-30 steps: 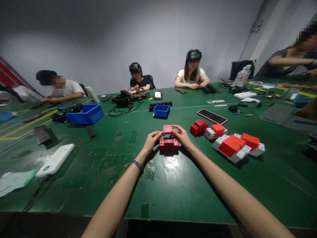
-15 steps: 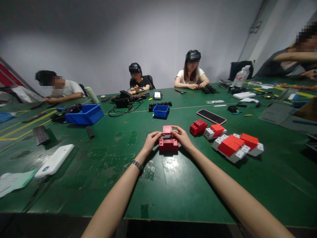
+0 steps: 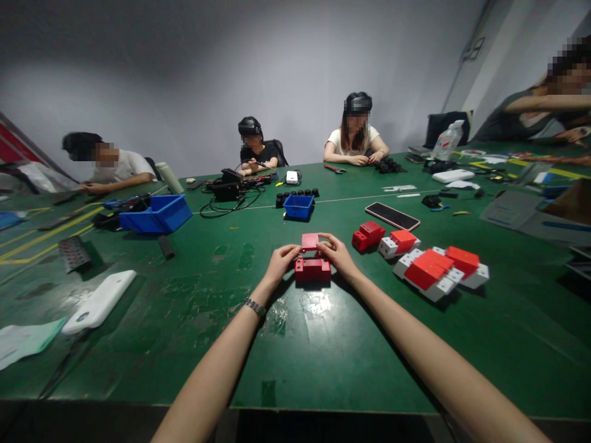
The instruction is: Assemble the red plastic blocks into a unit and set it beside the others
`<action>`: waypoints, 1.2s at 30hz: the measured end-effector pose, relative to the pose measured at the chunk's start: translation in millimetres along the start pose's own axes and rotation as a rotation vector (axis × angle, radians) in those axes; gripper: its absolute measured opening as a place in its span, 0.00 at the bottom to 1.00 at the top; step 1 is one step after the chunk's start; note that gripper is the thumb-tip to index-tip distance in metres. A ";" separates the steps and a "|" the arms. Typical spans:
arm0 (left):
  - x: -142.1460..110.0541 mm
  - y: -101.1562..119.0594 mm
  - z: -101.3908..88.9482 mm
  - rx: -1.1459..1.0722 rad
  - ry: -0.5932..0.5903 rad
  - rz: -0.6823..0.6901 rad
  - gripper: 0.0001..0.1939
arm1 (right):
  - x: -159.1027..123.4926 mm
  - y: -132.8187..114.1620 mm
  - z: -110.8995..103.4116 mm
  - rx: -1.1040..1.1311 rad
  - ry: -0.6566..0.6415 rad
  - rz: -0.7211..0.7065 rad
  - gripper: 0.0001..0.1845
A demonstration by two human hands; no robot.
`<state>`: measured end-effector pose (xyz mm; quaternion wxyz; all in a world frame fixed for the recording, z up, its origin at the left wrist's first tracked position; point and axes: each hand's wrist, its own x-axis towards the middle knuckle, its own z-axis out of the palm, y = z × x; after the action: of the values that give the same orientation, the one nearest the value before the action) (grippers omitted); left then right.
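Between my two hands is a small red plastic block [image 3: 310, 241], pinched at its left side by my left hand [image 3: 282, 264] and at its right by my right hand [image 3: 339, 257]. Both hands are closed on it. Just below and nearer to me, a red notched housing [image 3: 313, 271] rests on the green table [image 3: 295, 357]; whether the block touches it I cannot tell. To the right of my right hand lie another red housing [image 3: 368, 235] and several red-and-white modules [image 3: 427, 269]. My left wrist wears a metal-band watch [image 3: 255, 306].
A small blue bin [image 3: 298, 207] stands beyond my hands, a larger blue bin [image 3: 157, 214] to the left. A phone [image 3: 392, 216] lies right of centre. At left are a white power bank [image 3: 99, 301] and paper [image 3: 30, 341]. Several people sit around the table.
The whole view has shifted slightly, so everything sits a little further left. My hands keep the same hold on the red block above the housing.
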<state>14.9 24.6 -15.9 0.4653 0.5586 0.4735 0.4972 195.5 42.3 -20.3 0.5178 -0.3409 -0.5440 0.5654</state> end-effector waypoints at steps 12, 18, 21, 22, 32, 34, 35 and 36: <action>-3.1 5.9 2.7 -0.040 0.005 -0.009 0.18 | -2.4 -7.3 2.0 -0.001 0.011 0.000 0.26; -3.9 8.7 4.0 -0.028 -0.006 0.011 0.19 | -1.1 -5.0 -1.0 -0.004 0.003 -0.005 0.26; -4.8 9.8 4.4 -0.032 -0.010 0.013 0.19 | -0.9 -4.9 -1.5 -0.009 -0.004 -0.002 0.26; -5.1 10.0 4.5 -0.037 -0.010 0.010 0.19 | -1.3 -5.5 -1.3 -0.007 -0.004 0.003 0.26; -6.5 11.2 4.8 -0.029 -0.019 0.018 0.17 | -6.6 -10.9 0.2 -0.009 -0.002 0.024 0.25; -6.3 10.8 4.6 -0.024 -0.013 0.014 0.17 | -6.9 -11.0 0.4 -0.022 0.003 0.024 0.25; -6.1 10.5 4.5 -0.020 -0.011 0.014 0.17 | -7.1 -11.1 0.6 -0.028 0.005 0.024 0.25; -6.0 10.4 4.4 -0.016 -0.010 0.017 0.18 | -7.3 -11.1 0.7 -0.033 0.008 0.024 0.25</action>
<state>19.6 17.3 -6.6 0.4679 0.5614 0.4626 0.5019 198.8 33.7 -10.7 0.5073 -0.3582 -0.5472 0.5612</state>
